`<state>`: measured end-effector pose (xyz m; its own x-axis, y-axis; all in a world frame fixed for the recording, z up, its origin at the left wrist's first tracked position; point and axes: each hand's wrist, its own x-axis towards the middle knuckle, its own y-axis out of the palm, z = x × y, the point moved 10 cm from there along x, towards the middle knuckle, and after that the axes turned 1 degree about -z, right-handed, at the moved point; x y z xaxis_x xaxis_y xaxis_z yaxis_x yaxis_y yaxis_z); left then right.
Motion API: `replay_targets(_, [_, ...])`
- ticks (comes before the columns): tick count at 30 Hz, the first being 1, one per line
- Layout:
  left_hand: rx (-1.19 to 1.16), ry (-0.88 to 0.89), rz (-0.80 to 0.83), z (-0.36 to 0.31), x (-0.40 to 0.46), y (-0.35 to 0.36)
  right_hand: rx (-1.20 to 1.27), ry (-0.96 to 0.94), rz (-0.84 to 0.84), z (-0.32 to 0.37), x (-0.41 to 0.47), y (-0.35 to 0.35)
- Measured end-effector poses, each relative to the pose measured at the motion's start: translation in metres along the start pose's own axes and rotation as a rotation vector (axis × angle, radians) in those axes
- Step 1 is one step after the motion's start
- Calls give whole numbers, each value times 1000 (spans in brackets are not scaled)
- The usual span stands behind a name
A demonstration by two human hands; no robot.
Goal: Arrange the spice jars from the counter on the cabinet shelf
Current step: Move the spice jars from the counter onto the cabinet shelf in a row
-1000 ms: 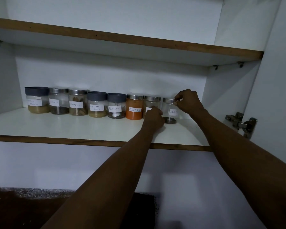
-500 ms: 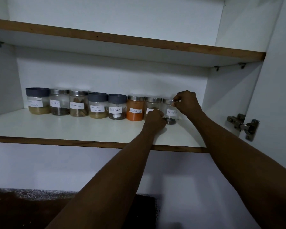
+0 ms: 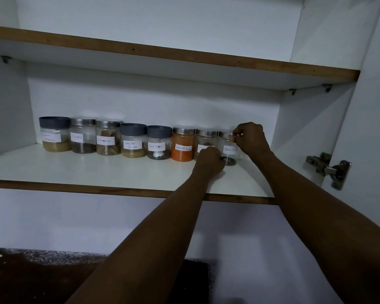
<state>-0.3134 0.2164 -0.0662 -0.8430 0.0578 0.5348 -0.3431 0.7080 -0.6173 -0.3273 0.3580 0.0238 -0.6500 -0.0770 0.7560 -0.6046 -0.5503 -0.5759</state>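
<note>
White cabinet shelf (image 3: 75, 170), brown-edged

Jar labels (image 3: 155, 146) read "Black Pepper", "Coriander Powder" (image 3: 130, 145) — "Red Chilli Powder" (image 3: 183, 148), probably.

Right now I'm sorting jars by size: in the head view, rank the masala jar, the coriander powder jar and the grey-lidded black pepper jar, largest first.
1. Masala jar, widest and tallest.
2. Coriander powder jar.
3. Grey-lidded black pepper jar.
All stand in one row on the shelf, so nearness hardly skews this.
</note>
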Motion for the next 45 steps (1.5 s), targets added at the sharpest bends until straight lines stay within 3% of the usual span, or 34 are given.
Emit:
replay_targets(13, [23,-7,49,-1,-2,3,-8,10,2,1,-1,3])
replay_targets(21, [32,12,-38,-8,-7,-8,-133,72,-1,2,-12,-2])
replay_targets(25, [24,8,-90,-13,-12,-17,-194,87,97,4,-20,6])
replay_targets(31, [74,90,-23,-36,-32,-22,105,195,-11,28,-81,-3])
replay_targets(35, [172,263,112,-65,-84,-23,304,232,-113,74,-145,-26])
replay_targets(40, [89,467,-198,-50,-199,-68,374,65,-279,166,-254,-25])
replay_targets(42, [17,416,-197,-15,-246,-73,230,93,-306,188,-292,0])
replay_targets(45, [-33,166,-72,73,-304,-54,477,23,-37,205,-342,74])
